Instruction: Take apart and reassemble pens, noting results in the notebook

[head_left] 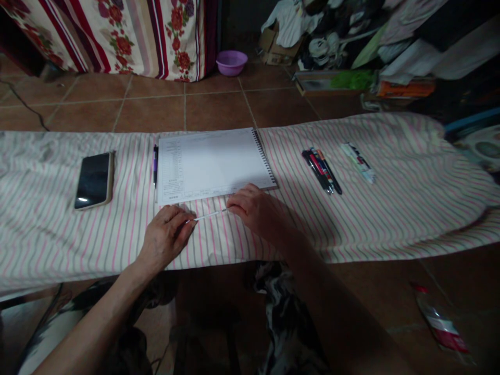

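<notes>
My left hand (167, 235) and my right hand (255, 208) rest on a striped cloth-covered board (390, 219). Each pinches one end of a thin white pen refill (211, 214) stretched between them. Just beyond the hands lies a spiral-bound notebook (213, 164), open at a white page with a printed table down its left side. A purple pen (155, 164) lies along the notebook's left edge.
A dark phone (94, 179) lies face up at the left. Several pens (322, 169) and a white tube-like item (358, 162) lie to the right. Behind on the tiled floor are a purple bowl (232, 62), a floral cloth, piled boxes and clothes. A bottle (439, 323) lies lower right.
</notes>
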Available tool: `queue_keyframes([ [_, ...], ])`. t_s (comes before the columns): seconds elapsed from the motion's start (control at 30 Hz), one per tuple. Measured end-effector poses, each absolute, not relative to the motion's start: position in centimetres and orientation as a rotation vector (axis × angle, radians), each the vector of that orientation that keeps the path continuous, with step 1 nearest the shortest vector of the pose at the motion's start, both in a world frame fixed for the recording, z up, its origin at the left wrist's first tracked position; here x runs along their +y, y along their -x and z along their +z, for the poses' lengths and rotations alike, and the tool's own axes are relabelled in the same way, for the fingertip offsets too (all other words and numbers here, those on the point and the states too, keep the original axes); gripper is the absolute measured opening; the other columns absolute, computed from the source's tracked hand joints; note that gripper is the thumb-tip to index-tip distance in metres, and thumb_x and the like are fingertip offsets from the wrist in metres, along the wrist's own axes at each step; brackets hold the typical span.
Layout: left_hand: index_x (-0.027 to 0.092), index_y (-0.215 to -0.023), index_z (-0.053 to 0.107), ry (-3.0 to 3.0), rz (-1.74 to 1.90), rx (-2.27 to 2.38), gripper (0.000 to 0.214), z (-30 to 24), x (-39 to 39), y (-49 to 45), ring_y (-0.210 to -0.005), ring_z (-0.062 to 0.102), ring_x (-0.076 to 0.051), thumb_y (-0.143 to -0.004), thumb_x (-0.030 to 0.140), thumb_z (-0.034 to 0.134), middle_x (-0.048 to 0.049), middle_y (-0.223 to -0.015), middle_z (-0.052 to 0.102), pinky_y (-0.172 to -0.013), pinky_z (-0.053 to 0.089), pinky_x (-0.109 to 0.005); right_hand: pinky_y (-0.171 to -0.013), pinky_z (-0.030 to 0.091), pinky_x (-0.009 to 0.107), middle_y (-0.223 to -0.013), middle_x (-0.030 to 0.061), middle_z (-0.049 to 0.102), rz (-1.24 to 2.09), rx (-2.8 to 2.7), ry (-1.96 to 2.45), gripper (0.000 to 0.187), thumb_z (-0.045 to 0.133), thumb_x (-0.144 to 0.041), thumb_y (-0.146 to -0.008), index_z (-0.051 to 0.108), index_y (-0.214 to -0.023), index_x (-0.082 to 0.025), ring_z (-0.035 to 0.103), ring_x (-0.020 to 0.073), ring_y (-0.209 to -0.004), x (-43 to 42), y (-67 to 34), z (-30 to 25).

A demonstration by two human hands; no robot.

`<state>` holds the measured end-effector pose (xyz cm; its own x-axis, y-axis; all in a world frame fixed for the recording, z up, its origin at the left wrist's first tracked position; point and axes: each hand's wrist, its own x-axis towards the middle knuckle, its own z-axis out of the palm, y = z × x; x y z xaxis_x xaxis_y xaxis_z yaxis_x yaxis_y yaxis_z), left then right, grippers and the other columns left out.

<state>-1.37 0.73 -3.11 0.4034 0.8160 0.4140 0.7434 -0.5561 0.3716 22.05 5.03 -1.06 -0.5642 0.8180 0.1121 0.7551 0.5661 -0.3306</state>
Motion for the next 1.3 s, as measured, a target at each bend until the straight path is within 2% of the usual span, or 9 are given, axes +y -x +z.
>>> queue_keyframes([
  [0.23,0.015,-0.091,0.061,-2.505,0.842,1.424,0.013,-3.0,0.8,1.3,-0.080,0.056,-0.019,-0.082,0.024,0.055,-0.0060,-0.082,0.060,-0.071,0.049,-0.034,-0.074,0.036,0.028,-0.077,0.0052,0.062,0.459,-2.493,1.307,0.015,0.050,-0.020,-0.087,0.063,-0.081,-0.017,0.051,0.0177,-0.085,4.9,-22.1,-1.0],
  [0.67,0.016,-0.093,0.061,-2.517,0.852,1.423,0.014,-3.2,0.9,1.2,-0.080,0.055,-0.018,-0.083,0.024,0.055,-0.0060,-0.082,0.060,-0.071,0.050,-0.032,-0.076,0.038,0.029,-0.081,0.0049,0.066,0.540,-2.474,1.227,0.011,0.056,-0.021,-0.084,0.066,-0.085,-0.017,0.053,0.0176,-0.086,5.0,-22.2,-1.5],
  [1.3,0.019,-0.097,0.060,-2.483,0.905,1.352,0.016,-3.6,0.9,1.2,-0.083,0.056,-0.018,-0.082,0.024,0.056,-0.0054,-0.086,0.061,-0.073,0.049,-0.032,-0.075,0.037,0.028,-0.078,0.0043,0.065,0.535,-2.481,1.168,0.014,0.052,-0.022,-0.086,0.066,-0.084,-0.018,0.052,0.0166,-0.085,4.9,-21.8,-1.9],
])
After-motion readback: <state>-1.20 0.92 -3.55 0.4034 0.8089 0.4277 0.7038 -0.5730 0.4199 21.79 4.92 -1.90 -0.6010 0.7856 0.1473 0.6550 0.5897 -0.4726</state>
